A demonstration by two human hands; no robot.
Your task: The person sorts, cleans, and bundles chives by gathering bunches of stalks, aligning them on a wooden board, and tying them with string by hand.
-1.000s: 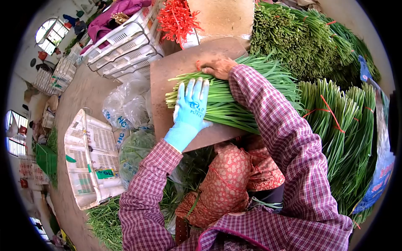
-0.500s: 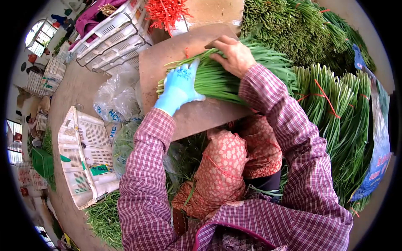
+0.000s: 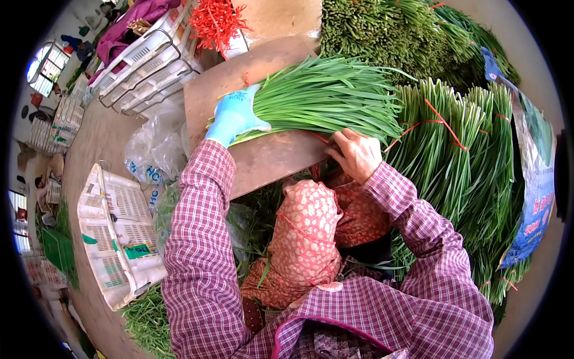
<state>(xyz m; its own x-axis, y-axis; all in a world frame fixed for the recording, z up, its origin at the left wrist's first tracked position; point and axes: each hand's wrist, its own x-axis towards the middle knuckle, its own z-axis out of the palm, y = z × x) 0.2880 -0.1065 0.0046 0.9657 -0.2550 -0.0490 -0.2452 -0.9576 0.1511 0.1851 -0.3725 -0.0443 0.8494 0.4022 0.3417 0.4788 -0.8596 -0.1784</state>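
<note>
The work board (image 3: 275, 164) is a flat brown panel set above the person's knees, in front of the red floral-patterned trousers (image 3: 308, 212). A bundle of garlic chives (image 3: 329, 99) lies on the work board, stem ends toward its left side; the leaf tips fan out past its right edge.

The left hand (image 3: 238, 115), in a light blue glove, is over the left part of the work board. It is clamped across the stem end of the bundle, thumb on the near side and fingers on the far side. The right hand (image 3: 357, 154), ungloved, is at the near right edge of the work board, fingers curled, beside a red tie strip (image 3: 319, 137) that runs out from under the bundle. Whether the fingertips pinch the strip cannot be told.

Surrounding items are located as follows. Beyond the work board, left: a cluster of red ties (image 3: 216, 25). Beyond it, right: a stack of green stems (image 3: 382, 39). Right of it: upright tied chive bunches (image 3: 460, 137). Left of it: a clear plastic bag (image 3: 154, 149) and a white slotted crate (image 3: 128, 227).
</note>
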